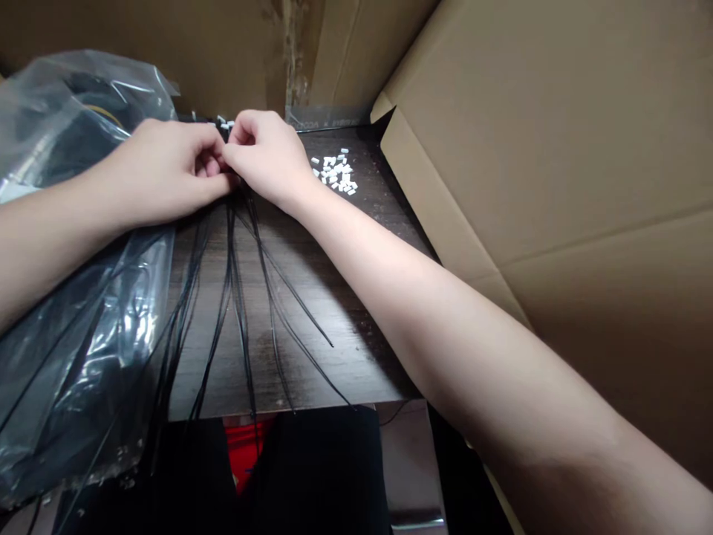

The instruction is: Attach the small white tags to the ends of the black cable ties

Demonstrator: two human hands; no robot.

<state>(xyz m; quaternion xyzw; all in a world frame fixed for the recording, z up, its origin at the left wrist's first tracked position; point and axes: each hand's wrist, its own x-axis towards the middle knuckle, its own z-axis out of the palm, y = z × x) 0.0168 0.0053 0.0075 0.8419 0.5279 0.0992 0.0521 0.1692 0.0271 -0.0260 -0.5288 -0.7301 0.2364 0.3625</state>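
My left hand (167, 167) is closed, its fingers curled and its thumb reaching toward the right hand. Fingertip to fingertip with it, my right hand (270, 152) is pinched shut. Whatever sits between the fingers is hidden by the hands. Thin black cords (229, 253) fan out from below the fingertips toward the near table edge, some hanging over it. Just behind the hands, a few small white pieces (223, 125) show. A loose pile of similar short white pieces (337, 172) lies right of my right wrist.
A clear plastic bag (139, 297) with dark contents covers the left side of the dark wooden table (312, 297). Cardboard walls (557, 134) rise at the back and right. My dark-clothed legs (323, 468) are below the near edge, with something red (245, 453) between them.
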